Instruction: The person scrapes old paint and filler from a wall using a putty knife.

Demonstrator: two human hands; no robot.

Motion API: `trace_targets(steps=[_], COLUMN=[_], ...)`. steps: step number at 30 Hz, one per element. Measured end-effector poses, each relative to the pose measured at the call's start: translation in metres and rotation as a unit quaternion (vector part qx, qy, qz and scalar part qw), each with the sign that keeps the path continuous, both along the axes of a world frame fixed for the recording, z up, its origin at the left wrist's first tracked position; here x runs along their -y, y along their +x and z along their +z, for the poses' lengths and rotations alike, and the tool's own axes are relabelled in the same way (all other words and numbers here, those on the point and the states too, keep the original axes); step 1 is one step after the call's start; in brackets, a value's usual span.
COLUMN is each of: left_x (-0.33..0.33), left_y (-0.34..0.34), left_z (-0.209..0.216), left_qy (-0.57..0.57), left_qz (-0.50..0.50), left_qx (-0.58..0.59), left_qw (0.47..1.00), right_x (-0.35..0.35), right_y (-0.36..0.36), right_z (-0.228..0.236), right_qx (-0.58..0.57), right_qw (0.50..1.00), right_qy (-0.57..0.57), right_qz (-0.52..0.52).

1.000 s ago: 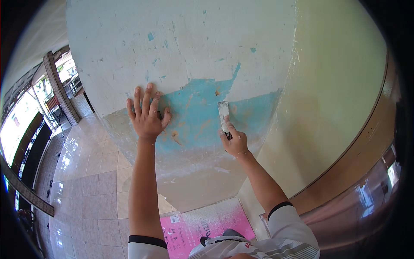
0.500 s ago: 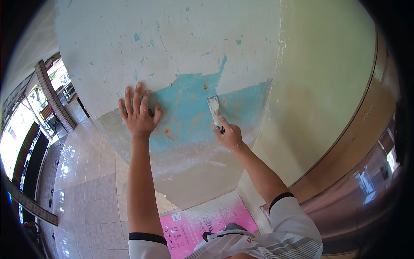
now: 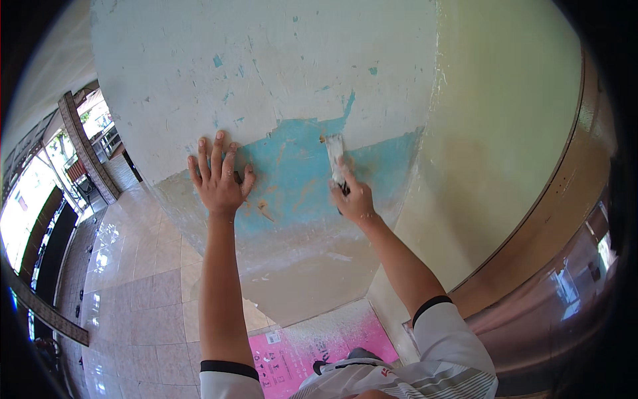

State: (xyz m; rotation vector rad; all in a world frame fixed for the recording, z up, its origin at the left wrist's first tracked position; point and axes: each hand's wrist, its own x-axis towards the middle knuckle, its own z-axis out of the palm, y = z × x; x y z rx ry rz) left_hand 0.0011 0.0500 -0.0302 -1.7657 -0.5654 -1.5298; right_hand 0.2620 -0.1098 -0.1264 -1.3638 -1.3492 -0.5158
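Observation:
A pale wall (image 3: 266, 73) with peeling paint stands before me. Across it runs a bared turquoise patch (image 3: 299, 166) with brownish scuffs. My left hand (image 3: 222, 183) lies on the wall at the patch's left edge, its fingers spread, with nothing in it. My right hand (image 3: 355, 199) grips a scraper (image 3: 335, 154) with a flat, white-smeared blade. That blade points up and rests against or very near the turquoise patch, close under the edge of the pale paint. The scraper's dark handle is mostly hidden by my fingers.
A pink printed sheet (image 3: 299, 356) dusted with white flakes lies on the floor at the wall's foot. Tiled floor (image 3: 146, 299) stretches to the left. A yellowish side wall (image 3: 505, 133) with a brown wooden edge (image 3: 531, 233) stands at the right.
The scraper's blade has moved slightly up along the turquoise patch with my right hand. My left hand keeps its place on the wall. The whole view has shifted a little.

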Motion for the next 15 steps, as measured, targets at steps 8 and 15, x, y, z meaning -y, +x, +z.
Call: trace_targets(steps=[8,15], left_x=[0.002,-0.001], left_y=[0.001,0.001], left_z=[-0.001,-0.002], left_qy=[-0.005,-0.001], left_qz=[0.001,-0.001], left_qx=[0.018,0.003], left_qw=[1.000,1.000], right_x=[0.012,0.004], right_y=[-0.006,0.004], right_z=[-0.069,0.002], right_qx=[0.030,0.028], right_qw=[0.997,0.999], right_qy=[-0.062,-0.036], right_qz=[-0.044,-0.022])
